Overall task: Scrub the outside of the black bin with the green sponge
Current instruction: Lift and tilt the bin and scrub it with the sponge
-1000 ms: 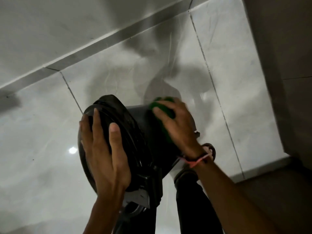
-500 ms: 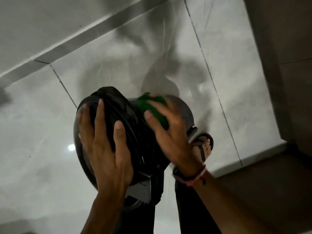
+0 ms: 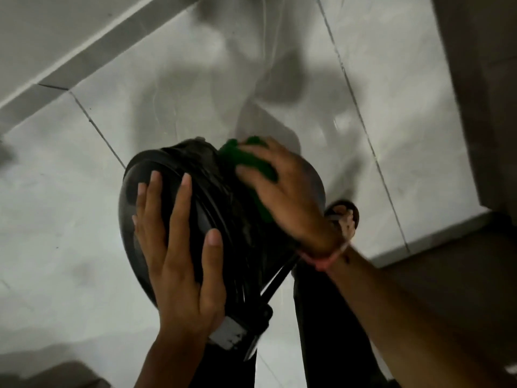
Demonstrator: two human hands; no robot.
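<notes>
The black bin (image 3: 223, 225) is held tipped on its side above the floor, its lidded top turned toward me. My left hand (image 3: 179, 253) lies flat across the lid with fingers spread, bracing the bin. My right hand (image 3: 288, 197) presses the green sponge (image 3: 246, 161) against the bin's outer wall just behind the rim. Most of the sponge is hidden under my fingers, and the bin's far end is hidden behind my right hand.
Pale glossy floor tiles (image 3: 84, 219) with dark grout lines lie below. A dark wall or door (image 3: 481, 107) rises on the right. My foot in a sandal (image 3: 344, 219) and my dark trouser legs (image 3: 330, 317) are under the bin.
My right hand has slid the sponge along the bin's side, from near the bottom end toward the rim. The left hand has stayed flat on the lid.
</notes>
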